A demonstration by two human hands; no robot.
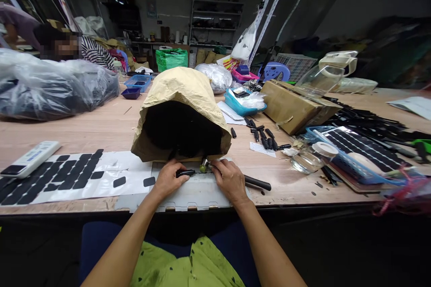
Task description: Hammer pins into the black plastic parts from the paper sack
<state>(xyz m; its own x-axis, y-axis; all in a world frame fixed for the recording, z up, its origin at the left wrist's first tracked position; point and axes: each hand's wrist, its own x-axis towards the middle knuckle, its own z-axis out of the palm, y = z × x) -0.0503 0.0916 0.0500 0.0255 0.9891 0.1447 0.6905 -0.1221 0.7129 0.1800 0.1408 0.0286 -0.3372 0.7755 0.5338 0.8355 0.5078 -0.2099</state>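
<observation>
My left hand point(165, 180) is closed around a small black elongated part point(185, 173), pinned low over a grey-white board point(198, 195). In my right hand point(231, 181) is a small hammer point(257, 183), its black handle sticking out to the right. The metal head with a yellowish face rests near the board, just right of the black part. Directly behind both hands, a large brown paper bag point(183, 81) lies with its mouth towards me; its inside is too dark to make out.
A white sheet of black stickers point(111, 168) and a white device point(32, 158) lie left. Several black parts point(262, 136), a cardboard box point(289, 103), a glass jar point(306, 161) and a blue tray point(357, 166) are right. A person point(97, 51) leans behind plastic bags point(57, 85).
</observation>
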